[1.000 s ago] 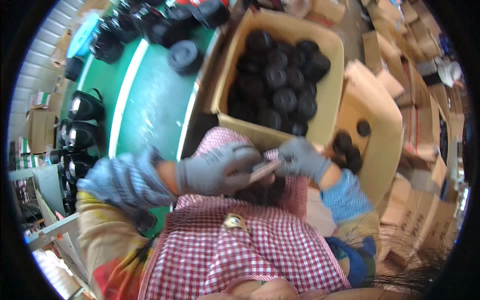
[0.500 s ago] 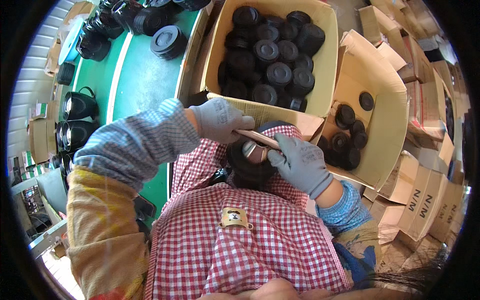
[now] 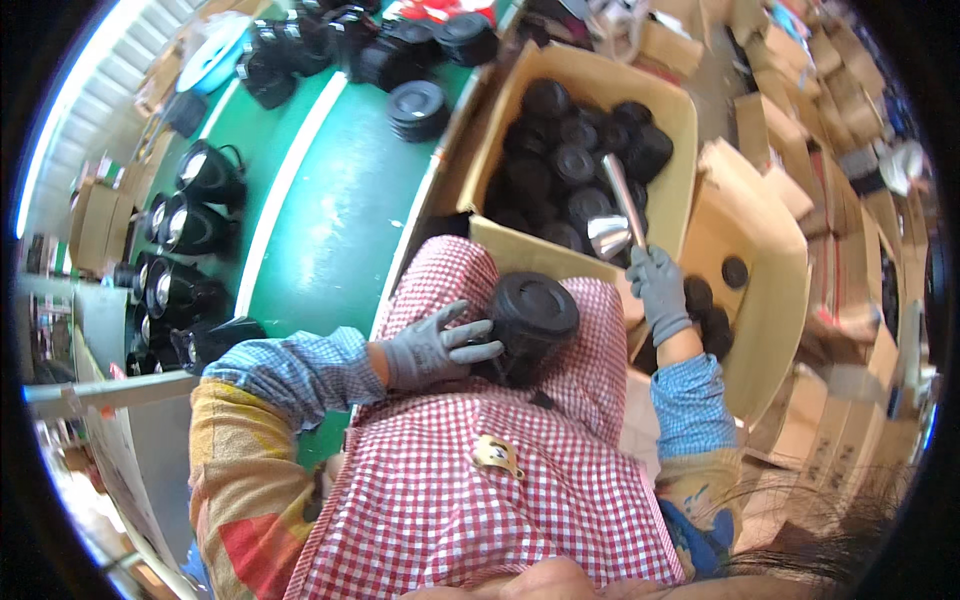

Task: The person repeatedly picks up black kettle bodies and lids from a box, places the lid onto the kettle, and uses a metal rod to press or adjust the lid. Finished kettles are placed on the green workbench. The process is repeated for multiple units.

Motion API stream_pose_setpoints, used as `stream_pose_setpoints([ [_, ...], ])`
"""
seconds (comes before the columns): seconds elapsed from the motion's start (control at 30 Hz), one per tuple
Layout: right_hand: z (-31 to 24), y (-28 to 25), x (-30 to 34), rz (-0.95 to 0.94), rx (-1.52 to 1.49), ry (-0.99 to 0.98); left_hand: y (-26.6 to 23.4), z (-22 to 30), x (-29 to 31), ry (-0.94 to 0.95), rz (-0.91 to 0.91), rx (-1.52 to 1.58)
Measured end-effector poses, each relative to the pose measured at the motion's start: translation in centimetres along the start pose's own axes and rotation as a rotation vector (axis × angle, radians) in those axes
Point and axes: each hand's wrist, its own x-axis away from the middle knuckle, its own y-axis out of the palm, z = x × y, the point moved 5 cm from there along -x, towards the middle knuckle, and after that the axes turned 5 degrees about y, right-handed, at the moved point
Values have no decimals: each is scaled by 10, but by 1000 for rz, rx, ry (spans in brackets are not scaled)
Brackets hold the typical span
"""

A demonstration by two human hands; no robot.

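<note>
A black round lidded container [image 3: 535, 315] rests on my lap, on the red checked apron [image 3: 480, 420]. My left hand [image 3: 430, 348], in a grey glove, lies against its left side with the fingers apart. My right hand [image 3: 660, 290], gloved too, is raised to the right and closed round the lower end of a shiny metal rod [image 3: 620, 185]. Beside that rod, just above the hand, is a bright cup-shaped metal piece [image 3: 607, 236]; how the two join is hard to make out.
An open carton [image 3: 690, 130] of black round lids [image 3: 573, 163] stands ahead, with a second carton [image 3: 790, 290] to its right holding a few more. On the green table [image 3: 330, 220] at left stand black kettle-like bodies [image 3: 188, 225] and stacked lids [image 3: 418, 110]. Cardboard boxes [image 3: 840, 440] line the right.
My left hand has let go of the rod and moved down to the black container. My right hand has carried the rod up and right, away from it. The view has shifted.
</note>
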Motion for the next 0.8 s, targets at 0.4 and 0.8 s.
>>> stream_pose_setpoints([
  [0.4,-23,300,-70,-297,887,-435,-97,-153,217,-858,1610,1289],
  [0.8,-17,353,-71,-349,783,-873,-86,-462,324,-1214,2086,835],
])
